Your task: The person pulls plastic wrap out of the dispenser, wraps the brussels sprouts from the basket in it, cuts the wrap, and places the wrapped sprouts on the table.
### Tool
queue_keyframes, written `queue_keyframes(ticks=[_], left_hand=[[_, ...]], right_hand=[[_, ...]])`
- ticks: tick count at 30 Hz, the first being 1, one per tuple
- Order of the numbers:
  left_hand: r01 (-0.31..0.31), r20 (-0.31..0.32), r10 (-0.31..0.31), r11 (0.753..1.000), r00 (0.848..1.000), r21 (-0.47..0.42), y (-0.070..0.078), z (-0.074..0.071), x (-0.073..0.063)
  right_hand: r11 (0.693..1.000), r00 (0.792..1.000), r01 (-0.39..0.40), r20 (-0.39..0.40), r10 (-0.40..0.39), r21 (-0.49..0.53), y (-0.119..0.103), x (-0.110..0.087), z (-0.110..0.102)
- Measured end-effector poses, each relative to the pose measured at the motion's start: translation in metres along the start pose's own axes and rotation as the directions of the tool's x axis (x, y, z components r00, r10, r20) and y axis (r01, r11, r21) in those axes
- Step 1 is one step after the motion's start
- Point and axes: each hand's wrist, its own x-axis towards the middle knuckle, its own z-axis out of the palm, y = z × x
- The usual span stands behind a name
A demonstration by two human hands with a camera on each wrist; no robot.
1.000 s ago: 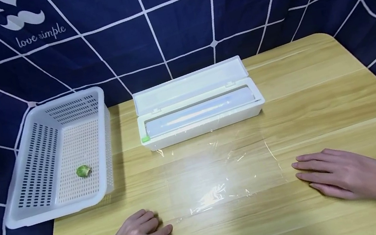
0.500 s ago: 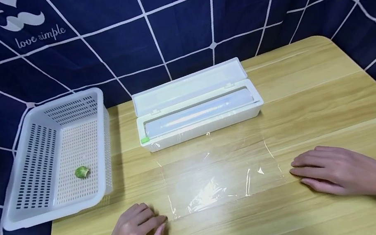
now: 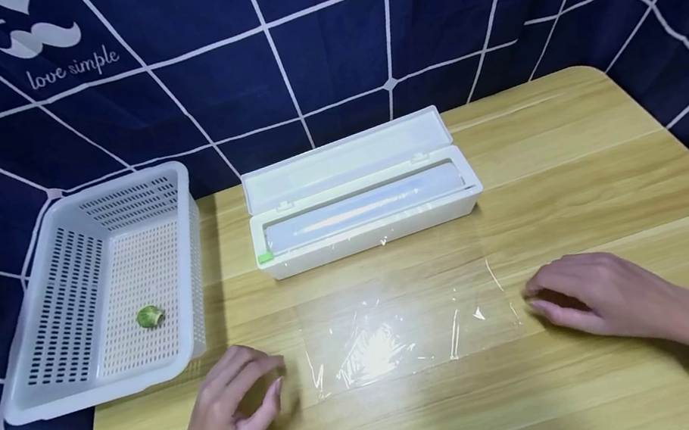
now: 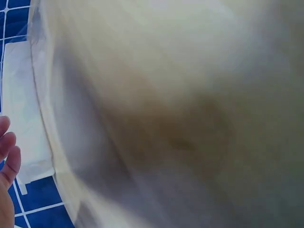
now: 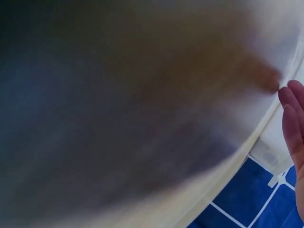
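Observation:
A sheet of clear plastic wrap (image 3: pixel 404 320) lies pulled out over the wooden table, running from a white dispenser box (image 3: pixel 382 230). The box's lid stands open, with a roll of wrap (image 3: pixel 364 210) inside and a green piece (image 3: pixel 265 257) at the front left corner. Left of the sheet is my left hand (image 3: pixel 227 412), fingers and thumb bent and apart with nothing between them. My right hand (image 3: pixel 607 292) has its bent fingertips close to the sheet's right edge. In the right wrist view, the fingers (image 5: pixel 290 123) show at the right edge; the left wrist view catches some fingertips (image 4: pixel 12 156).
A white perforated basket (image 3: pixel 194 287) stands at the left of the table (image 3: pixel 622 181), with a Brussels sprout (image 3: pixel 150 316) in it. Behind the table hangs a dark blue curtain (image 3: pixel 337 55) with white lines.
My left hand has moved up and left, away from the sheet's corner, its thumb and fingers spreading. My right hand has shifted slightly left and up, its fingers more bent.

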Motion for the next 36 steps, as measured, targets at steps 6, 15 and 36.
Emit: queue_keyframes(ticks=[6,15,36], left_hand=[[0.027,-0.029,-0.029,0.998,0.999,-0.057,-0.007,0.000,0.009],[0.122,-0.099,-0.126,0.991,0.987,-0.049,-0.017,-0.008,0.011],[0.096,-0.270,-0.196,0.935,0.943,-0.341,-0.005,-0.036,0.043]], right_hand=[[0.995,0.994,-0.104,0.027,0.104,-0.006,0.006,0.006,-0.004],[0.984,0.986,-0.166,0.000,0.167,-0.060,0.008,0.022,-0.007],[0.880,0.875,-0.475,-0.094,0.475,0.026,0.006,0.050,0.000]])
